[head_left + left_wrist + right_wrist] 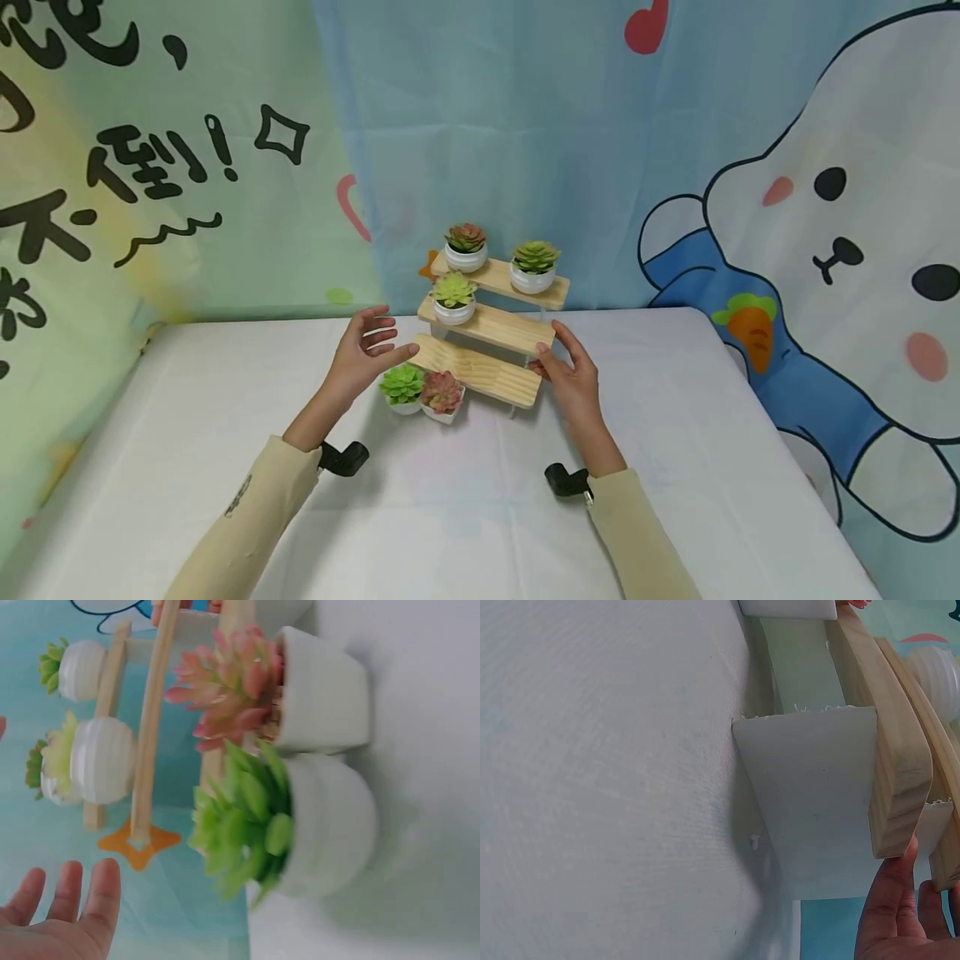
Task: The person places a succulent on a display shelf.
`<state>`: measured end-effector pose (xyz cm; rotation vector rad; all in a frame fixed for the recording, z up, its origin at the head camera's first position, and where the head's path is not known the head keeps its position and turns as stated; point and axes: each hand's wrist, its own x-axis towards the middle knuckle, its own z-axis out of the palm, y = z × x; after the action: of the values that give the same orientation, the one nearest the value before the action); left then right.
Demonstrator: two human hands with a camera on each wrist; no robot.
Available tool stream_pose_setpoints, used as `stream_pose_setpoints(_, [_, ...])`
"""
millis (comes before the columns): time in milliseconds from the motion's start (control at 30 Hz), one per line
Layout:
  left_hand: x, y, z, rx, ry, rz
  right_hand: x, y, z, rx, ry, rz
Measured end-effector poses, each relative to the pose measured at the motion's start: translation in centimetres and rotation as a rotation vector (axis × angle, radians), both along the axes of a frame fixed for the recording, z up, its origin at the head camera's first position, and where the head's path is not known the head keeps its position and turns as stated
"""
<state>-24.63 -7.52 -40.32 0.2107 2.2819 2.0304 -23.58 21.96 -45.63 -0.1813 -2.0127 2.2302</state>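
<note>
A three-tier wooden display stand [495, 375] stands at the back of the table. My right hand [573, 379] holds its right end, thumb and fingers at the ends of the planks [904, 750]; some fingertips are hidden. To the left, my left hand [366, 342] is spread, its thumb close to the lowest plank. Potted succulents in white pots sit on the tiers: a reddish one [465, 246] and a green one [534, 267] on top, a light green one [453, 298] on the middle. Before the stand are a bright green succulent [247, 810] and a pink succulent [240, 690].
A white cloth covers the table [450, 517]. Right behind the stand hangs a printed backdrop [487, 108] with a white cartoon animal and black lettering. The two front pots stand side by side at the lowest plank's left end.
</note>
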Motion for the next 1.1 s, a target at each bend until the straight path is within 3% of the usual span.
stream_pose_setpoints(300, [1.3,-1.6,-2.2,-0.042,-0.065,0.027,-0.2,-0.2,0.1,0.019,0.004,-0.004])
stream_pose_setpoints(633, [2.5,-1.3,-5.0,-0.072,-0.124,0.020,-0.1,0.3,-0.1,0.025,0.007,-0.006])
stream_pose_setpoints(833, [2.7,-1.0,-6.2,-0.126,-0.158,-0.001,-0.2,0.3,-0.1,0.010,0.006,-0.010])
stream_pose_setpoints(1100, [2.2,-0.7,-6.7,-0.186,-0.176,-0.019,-0.2,-0.1,-0.1,0.012,0.007,-0.015])
